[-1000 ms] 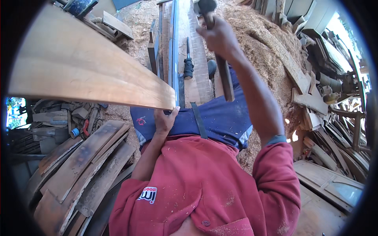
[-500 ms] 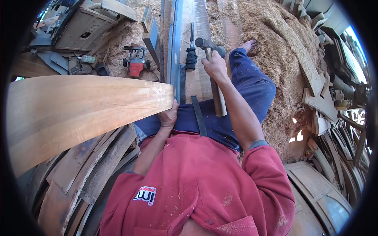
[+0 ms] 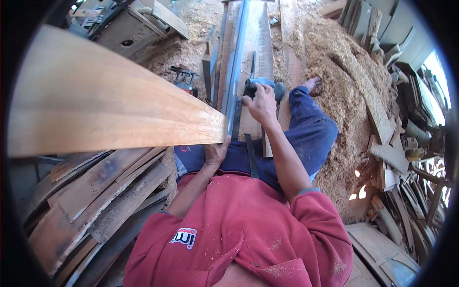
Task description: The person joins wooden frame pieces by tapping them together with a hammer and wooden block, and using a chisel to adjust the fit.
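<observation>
A long pale wooden board (image 3: pixel 119 105) slants out from my lap toward the upper left. My left hand (image 3: pixel 217 151) is closed on its near end from below, beside a blue-grey metal bar (image 3: pixel 235 71). My right hand (image 3: pixel 263 104) grips a hammer (image 3: pixel 280 91) close under its dark head, the wooden handle hanging down toward my thigh. Just beyond the hammer shows the blade of a chisel (image 3: pixel 253 63). The chisel's handle is mostly hidden by the hammer and my hand.
A red and black power tool (image 3: pixel 185 80) stands left of the bench (image 3: pixel 262 28), partly behind the board. Wood shavings (image 3: pixel 330 95) cover the floor at right. Stacked planks (image 3: pixel 110 191) lie at lower left, with wood panels (image 3: pixel 382 248) at lower right.
The board's outer end has swung upward and away. My right hand has brought the hammer over the chisel's handle. The whole view has shifted somewhat.
</observation>
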`<state>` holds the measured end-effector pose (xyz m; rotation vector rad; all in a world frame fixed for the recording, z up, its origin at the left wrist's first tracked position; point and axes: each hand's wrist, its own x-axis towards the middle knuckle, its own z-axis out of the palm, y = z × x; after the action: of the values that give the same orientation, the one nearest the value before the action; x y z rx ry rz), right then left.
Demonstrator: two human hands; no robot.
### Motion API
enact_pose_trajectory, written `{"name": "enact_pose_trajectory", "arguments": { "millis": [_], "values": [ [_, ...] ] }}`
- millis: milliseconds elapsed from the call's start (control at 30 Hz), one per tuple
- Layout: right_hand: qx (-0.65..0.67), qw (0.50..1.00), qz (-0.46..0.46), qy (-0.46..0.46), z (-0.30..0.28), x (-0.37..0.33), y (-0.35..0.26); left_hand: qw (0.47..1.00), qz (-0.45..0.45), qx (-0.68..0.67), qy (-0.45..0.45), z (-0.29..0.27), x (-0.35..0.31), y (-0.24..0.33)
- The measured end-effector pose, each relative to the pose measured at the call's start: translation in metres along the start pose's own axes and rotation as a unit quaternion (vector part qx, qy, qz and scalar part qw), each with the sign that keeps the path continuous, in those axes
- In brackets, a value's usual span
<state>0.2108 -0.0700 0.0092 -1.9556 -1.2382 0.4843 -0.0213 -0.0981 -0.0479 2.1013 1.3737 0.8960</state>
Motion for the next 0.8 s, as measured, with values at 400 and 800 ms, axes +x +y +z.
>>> {"name": "enact_pose_trajectory", "arguments": {
  "millis": [400, 800],
  "values": [
    [0.385, 0.877, -0.287, -0.033, -0.048, -0.014, -0.235, 0.997, -0.044, -0.046, 0.043, 0.007, -0.005, 0.0],
    [0.413, 0.855, -0.312, 0.038, -0.025, 0.008, -0.226, 0.996, -0.071, -0.021, 0.044, 0.003, 0.001, -0.003]
  ]
}}
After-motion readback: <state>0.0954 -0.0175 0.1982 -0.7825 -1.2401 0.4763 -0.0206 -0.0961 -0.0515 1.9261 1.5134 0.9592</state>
